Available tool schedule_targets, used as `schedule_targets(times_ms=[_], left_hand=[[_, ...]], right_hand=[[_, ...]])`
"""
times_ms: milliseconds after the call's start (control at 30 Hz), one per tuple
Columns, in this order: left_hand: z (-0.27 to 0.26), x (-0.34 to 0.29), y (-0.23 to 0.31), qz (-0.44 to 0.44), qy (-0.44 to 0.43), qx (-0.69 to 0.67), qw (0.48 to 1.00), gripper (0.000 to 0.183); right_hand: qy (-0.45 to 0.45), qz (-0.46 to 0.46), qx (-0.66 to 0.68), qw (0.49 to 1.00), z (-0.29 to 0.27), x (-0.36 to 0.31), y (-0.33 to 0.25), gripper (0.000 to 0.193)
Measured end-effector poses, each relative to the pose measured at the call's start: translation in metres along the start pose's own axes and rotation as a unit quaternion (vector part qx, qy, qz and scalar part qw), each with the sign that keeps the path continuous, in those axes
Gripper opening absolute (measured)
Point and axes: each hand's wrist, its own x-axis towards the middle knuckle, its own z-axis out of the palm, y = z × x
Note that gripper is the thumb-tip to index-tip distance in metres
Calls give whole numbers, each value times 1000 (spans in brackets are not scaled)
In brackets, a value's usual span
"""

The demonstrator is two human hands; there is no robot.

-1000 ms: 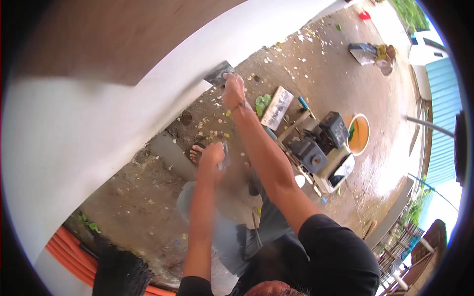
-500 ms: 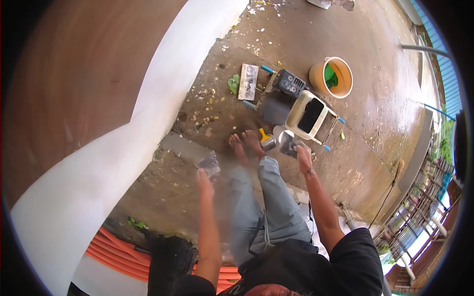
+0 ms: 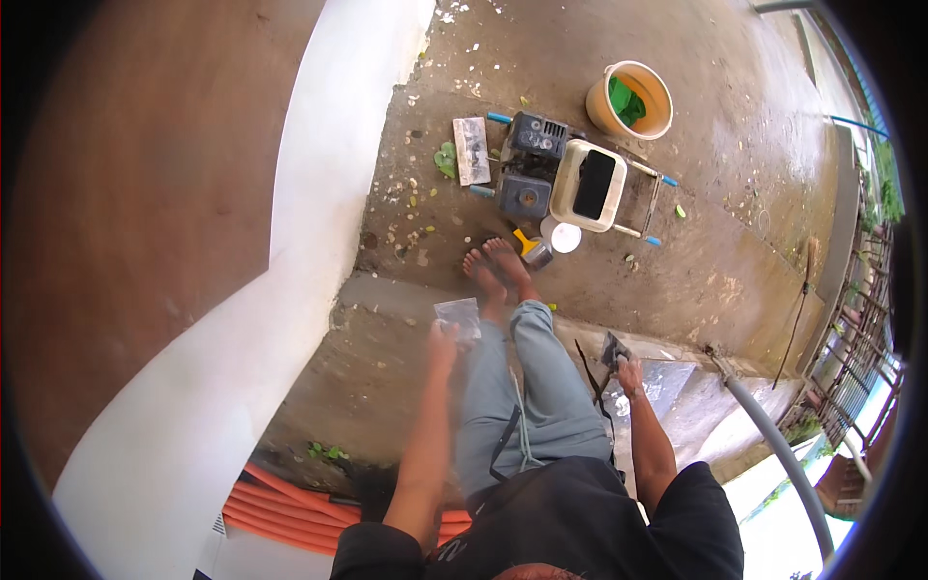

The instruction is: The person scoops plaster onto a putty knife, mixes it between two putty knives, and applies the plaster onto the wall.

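Note:
My left hand (image 3: 444, 343) is closed on the edge of a thin grey-white rectangular sheet (image 3: 458, 314), held out beside my left knee; its exact kind is unclear. Out to my right, my right hand (image 3: 627, 371) grips a small dark flat-bladed tool (image 3: 612, 348), partly hidden by the fingers. By my bare feet lies a broad scraper with a yellow handle (image 3: 525, 242). A round white tub (image 3: 561, 234) stands right next to the scraper, apart from both hands.
Past my feet, a cream container (image 3: 609, 164) with a dark opening sits beside black machine parts (image 3: 529, 193) on a blue-gripped frame. Beyond stands an orange bucket (image 3: 604, 111) with something green inside. A stained board (image 3: 472, 152), a white wall (image 3: 319, 193) and orange pipes (image 3: 280, 512) are leftward.
My right hand has drawn back toward my body with the dark tool, away from the white tub. My left hand has moved rightward, nearer my legs, with the sheet.

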Motion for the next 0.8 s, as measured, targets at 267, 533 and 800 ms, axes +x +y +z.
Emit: schedule_targets(times_ms=[267,533,800], left_hand=[[-58,71,17,46,-71,227,970,44],[-37,85,66,45,-176,350,919,41],[134,40,101,264,-235,428,832,36]], right_hand=[[9,42,10,999,6,-129,39,31],[103,262,237,930,46,-190,88,33],[159,413,495,748,54,-185,104,32]])
